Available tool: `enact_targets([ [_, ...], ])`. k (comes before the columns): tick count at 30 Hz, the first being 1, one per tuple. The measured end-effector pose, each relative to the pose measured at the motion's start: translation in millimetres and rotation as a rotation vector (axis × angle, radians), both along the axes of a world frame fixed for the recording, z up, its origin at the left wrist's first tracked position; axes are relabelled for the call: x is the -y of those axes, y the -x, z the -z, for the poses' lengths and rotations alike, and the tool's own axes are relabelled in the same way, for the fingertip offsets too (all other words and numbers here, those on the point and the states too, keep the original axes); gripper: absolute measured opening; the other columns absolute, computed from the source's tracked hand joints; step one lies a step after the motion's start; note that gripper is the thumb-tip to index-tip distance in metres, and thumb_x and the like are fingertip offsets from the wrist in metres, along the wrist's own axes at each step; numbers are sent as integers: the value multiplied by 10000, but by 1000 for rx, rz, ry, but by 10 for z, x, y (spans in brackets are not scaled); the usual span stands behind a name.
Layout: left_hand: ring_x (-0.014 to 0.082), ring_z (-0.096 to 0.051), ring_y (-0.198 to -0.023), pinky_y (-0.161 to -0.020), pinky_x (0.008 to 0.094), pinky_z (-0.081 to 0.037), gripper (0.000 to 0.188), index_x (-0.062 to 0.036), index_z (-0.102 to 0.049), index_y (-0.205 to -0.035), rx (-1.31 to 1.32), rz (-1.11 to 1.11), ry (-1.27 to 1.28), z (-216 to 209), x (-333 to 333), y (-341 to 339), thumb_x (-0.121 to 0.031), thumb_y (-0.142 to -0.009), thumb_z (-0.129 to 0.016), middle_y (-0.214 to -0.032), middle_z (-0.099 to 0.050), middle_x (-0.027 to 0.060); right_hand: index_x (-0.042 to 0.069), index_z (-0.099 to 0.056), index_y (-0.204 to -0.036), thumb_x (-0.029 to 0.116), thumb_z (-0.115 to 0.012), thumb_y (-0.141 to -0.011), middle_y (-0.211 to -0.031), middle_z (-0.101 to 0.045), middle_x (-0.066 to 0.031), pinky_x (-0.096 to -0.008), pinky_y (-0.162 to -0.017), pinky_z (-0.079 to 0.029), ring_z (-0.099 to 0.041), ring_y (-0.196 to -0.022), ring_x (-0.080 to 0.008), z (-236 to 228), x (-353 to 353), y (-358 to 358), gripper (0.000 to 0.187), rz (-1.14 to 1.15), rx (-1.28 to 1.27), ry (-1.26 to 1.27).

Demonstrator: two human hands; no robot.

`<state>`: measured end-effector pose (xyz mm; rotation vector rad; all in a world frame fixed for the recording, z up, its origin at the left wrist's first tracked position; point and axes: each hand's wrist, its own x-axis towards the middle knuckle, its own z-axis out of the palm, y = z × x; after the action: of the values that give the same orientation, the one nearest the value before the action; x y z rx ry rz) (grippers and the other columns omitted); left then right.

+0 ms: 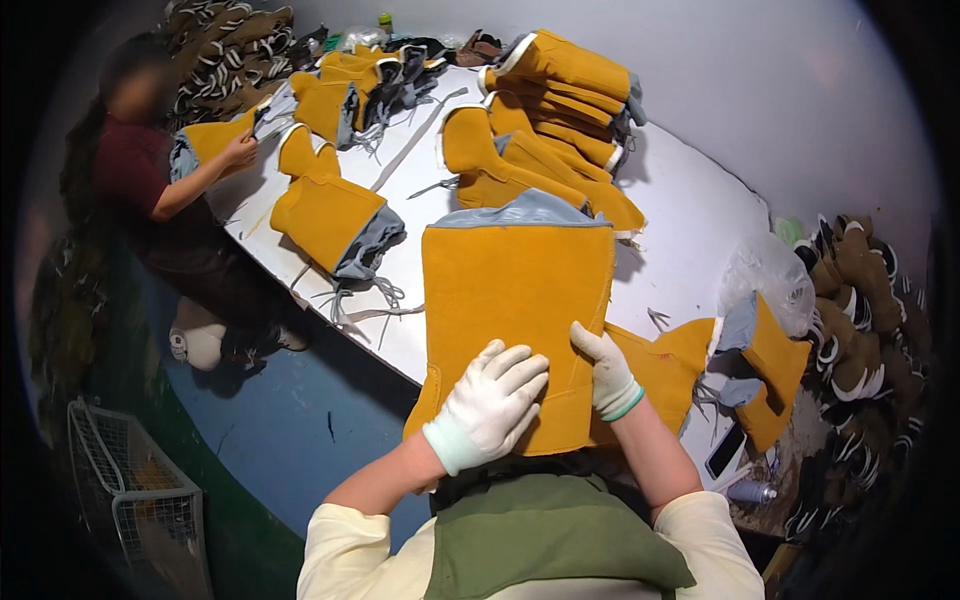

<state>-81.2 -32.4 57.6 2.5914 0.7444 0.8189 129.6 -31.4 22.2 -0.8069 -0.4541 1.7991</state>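
Observation:
A yellow suede boot upper (515,300) with grey lining at its top edge is in front of me, at the near edge of the table. My left hand (492,405), in a white knit glove, lies flat on its front with the fingers stretched out. At the right side my right hand (605,372), gloved alike, grips the edge; the thumb shows in front and the fingers are hidden behind. Beneath and to the right lies another yellow suede piece (675,350). A small pair of snips (658,318) rests on the table nearby.
Stacked yellow uppers (570,90) stand at the back of the white table (690,240). Another upper (325,215) lies left. A co-worker (150,170) handles a yellow piece at the far left. Brown pieces (855,300) are heaped right, near a phone (725,450). A wire cart (140,490) stands lower left.

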Motion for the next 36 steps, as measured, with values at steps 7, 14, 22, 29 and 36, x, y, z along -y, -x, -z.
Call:
enact_targets([
  [7,383,-505,-1152,-1012,478,-386,390,29,-570,-1182,16,-263,-115,-22,-254,-49,-80,-813,-634,-1244,-560,181,16,-509,-1320,235,-556,-977,-1223,-617,-119,-404,-915,-530,-628,-1073,-246,13,33,-44,410,26,-12,-47],
  [14,376,-529,-1091,-980,464,-410,376,6,-586,-1153,77,-159,-27,3,-226,-82,-74,-793,-659,-1179,-579,171,19,-502,-1332,243,-549,-981,-1241,-609,-116,-412,-943,-516,-617,-1098,-257,118,65,-149,419,18,-73,-13],
  [22,256,-609,-952,-903,349,-471,159,-12,-674,-991,219,135,478,-99,-329,413,-24,-842,-620,-1041,-652,115,18,-492,-1340,285,-557,-977,-1277,-588,-139,-434,-978,-492,-591,-1140,-291,268,68,-400,455,199,-178,70],
  [29,215,-566,-1130,-999,317,-427,323,53,-611,-1178,827,-459,719,568,-173,940,-47,-876,-561,-1186,-585,107,27,-460,-1370,356,-573,-961,-1334,-550,-148,-474,-1027,-439,-546,-1198,-331,295,94,-762,537,341,-159,-63],
  [36,357,-480,-1269,-1061,419,-390,833,4,-494,-1346,370,-241,413,672,30,699,-285,-653,-856,-1382,-480,204,16,-474,-1351,322,-616,-946,-1308,-562,-148,-449,-1011,-464,-556,-1186,-312,302,150,-891,527,421,-159,-68],
])
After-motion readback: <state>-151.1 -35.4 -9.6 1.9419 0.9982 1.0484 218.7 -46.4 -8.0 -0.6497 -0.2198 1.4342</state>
